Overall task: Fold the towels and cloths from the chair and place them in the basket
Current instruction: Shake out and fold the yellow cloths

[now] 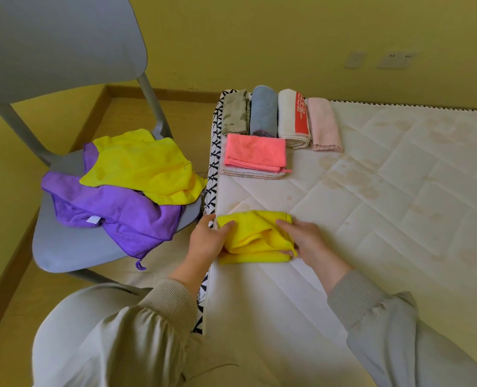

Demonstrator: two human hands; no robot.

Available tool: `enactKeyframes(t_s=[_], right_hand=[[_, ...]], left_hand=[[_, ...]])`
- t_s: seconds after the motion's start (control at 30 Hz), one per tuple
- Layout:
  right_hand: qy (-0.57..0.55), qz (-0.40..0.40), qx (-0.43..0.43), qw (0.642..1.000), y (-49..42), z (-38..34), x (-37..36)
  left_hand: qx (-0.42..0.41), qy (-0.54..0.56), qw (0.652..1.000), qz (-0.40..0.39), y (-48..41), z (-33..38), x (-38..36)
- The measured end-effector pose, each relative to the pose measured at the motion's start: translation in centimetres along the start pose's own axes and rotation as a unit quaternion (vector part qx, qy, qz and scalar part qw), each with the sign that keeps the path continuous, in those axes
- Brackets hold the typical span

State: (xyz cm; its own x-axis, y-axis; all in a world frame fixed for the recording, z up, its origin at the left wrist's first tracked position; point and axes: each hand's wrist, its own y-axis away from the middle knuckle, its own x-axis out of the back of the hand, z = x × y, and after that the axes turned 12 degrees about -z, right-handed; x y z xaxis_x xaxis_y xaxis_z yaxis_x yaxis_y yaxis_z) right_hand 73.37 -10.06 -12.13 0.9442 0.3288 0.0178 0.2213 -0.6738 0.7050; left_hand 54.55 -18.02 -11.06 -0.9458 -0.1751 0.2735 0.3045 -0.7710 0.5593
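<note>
Grips yellow cloth on mattress w/ L hand at left edge & pinches right edge w/ R hand, beside chair w/ purple cloth on seat.

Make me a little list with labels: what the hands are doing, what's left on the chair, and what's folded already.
Hands: left hand and right hand hold the half-folded yellow cloth on the mattress.
On chair: loose yellow cloth over purple cloth.
Folded row: camouflage cloth, blue-grey towel, white-and-red towel, pale pink cloth.
Folded stack: coral cloth on a whitish cloth.
Basket: not in view.
</note>
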Motion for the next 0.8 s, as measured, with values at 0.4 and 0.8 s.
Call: enactKeyframes(t_s=[0.4,0.8], right_hand=[[0.207,0.022,0.094,0.974,1.2,1.5,-0.5],[0.294,0.024,0.098,0.950,1.1,2.7,-0.8]], left_hand=[[-0.010,-0.014,0.994,-0.107,-0.2,-1.1,0.7],[-0.253,-0.461,0.846,0.086,1.2,0.2,-0.1]])
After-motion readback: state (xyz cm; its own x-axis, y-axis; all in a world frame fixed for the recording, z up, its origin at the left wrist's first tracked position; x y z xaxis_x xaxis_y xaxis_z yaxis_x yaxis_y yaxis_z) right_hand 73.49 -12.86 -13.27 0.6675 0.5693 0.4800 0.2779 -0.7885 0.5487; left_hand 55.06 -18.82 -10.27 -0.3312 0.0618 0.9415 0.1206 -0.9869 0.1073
